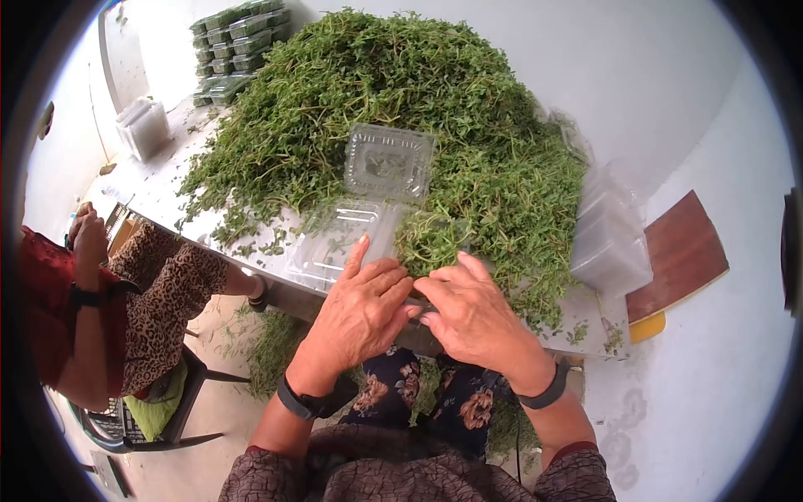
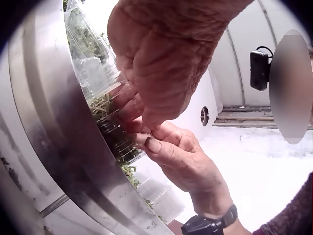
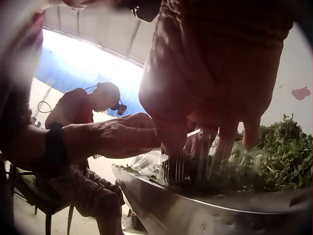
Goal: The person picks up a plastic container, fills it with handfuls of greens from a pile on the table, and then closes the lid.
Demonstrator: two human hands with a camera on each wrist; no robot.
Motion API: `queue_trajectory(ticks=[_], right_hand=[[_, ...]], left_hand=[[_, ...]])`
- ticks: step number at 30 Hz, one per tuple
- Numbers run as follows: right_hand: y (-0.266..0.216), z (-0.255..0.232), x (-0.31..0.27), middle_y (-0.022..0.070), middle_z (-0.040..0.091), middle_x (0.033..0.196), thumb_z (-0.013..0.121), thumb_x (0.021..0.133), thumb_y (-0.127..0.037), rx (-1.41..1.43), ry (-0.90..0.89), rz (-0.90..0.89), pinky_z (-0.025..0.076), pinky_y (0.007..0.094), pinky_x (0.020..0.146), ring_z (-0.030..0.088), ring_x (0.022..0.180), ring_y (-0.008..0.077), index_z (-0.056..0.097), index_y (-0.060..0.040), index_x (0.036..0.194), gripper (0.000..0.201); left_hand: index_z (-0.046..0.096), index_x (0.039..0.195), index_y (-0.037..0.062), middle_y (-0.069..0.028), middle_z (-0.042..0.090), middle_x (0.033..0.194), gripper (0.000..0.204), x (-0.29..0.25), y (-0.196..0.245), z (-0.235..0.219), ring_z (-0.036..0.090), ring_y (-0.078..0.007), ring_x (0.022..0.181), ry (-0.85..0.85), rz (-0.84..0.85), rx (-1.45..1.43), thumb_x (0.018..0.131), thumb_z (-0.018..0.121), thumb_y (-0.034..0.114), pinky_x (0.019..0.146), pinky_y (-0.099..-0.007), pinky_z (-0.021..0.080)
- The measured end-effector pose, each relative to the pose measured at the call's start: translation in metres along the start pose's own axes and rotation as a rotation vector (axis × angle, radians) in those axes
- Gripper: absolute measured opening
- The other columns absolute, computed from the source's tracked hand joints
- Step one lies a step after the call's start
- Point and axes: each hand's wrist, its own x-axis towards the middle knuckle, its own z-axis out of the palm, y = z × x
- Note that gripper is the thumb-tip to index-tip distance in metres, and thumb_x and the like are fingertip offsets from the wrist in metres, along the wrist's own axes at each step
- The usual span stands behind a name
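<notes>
A clear ribbed plastic box (image 3: 175, 169) filled with leafy green stems (image 1: 428, 237) sits at the table's front edge. My left hand (image 1: 355, 305) holds its near left side, with the fingers reaching in over the greens. On the right, my right hand (image 1: 478, 314) grips the near wall, its thumb outside and its fingers inside. The two thumbs almost meet at the front. Just left of the box lies clear plastic packaging (image 1: 339, 243). A ridged clear plastic lid (image 1: 389, 163) stands against the greens behind.
A large heap of leafy greens (image 1: 368, 75) covers most of the table (image 1: 180, 171). Filled boxes (image 1: 238, 42) are stacked at the back left. Stacks of clear containers stand left (image 1: 144, 128) and right (image 1: 611, 234). Another person (image 1: 75, 318) sits at the left.
</notes>
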Motion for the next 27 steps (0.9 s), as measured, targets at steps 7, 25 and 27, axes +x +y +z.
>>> queue_trajectory(ticks=[7, 25, 27], right_hand=[[0.001, -0.001, 0.004, 0.0177, 0.064, 0.090, 0.064, 0.078, -0.009, 0.009, -0.084, 0.039, 0.031, 0.0540, 0.107, 0.059, 0.100, 0.0311, 0.060, 0.0013, 0.105, 0.029], [0.095, -0.022, 0.008, 0.0185, 0.065, 0.074, 0.072, 0.075, -0.015, -0.405, -0.033, 0.576, 0.049, 0.0474, 0.068, 0.065, 0.074, 0.0388, 0.059, 0.0016, 0.077, 0.021], [0.106, -0.017, 0.007, 0.0193, 0.064, 0.073, 0.071, 0.075, -0.015, -0.429, -0.015, 0.556, 0.049, 0.0474, 0.068, 0.064, 0.073, 0.0391, 0.060, 0.0008, 0.075, 0.019]], left_hand=[[0.065, 0.089, 0.0001, -0.0113, 0.065, 0.091, 0.019, 0.003, -0.002, 0.004, 0.059, -0.0261, 0.102, -0.003, -0.006, -0.010, 0.081, 0.066, 0.017, 0.115, -0.0514, 0.022], [0.062, 0.101, 0.0003, -0.0140, 0.062, 0.113, 0.029, -0.007, 0.003, -0.006, 0.055, -0.0308, 0.115, 0.086, -0.018, -0.033, 0.074, 0.071, 0.007, 0.113, -0.0517, 0.028], [0.062, 0.101, 0.0004, -0.0138, 0.063, 0.112, 0.029, -0.008, 0.003, -0.007, 0.055, -0.0306, 0.115, 0.096, -0.022, -0.038, 0.074, 0.071, 0.006, 0.112, -0.0517, 0.029]])
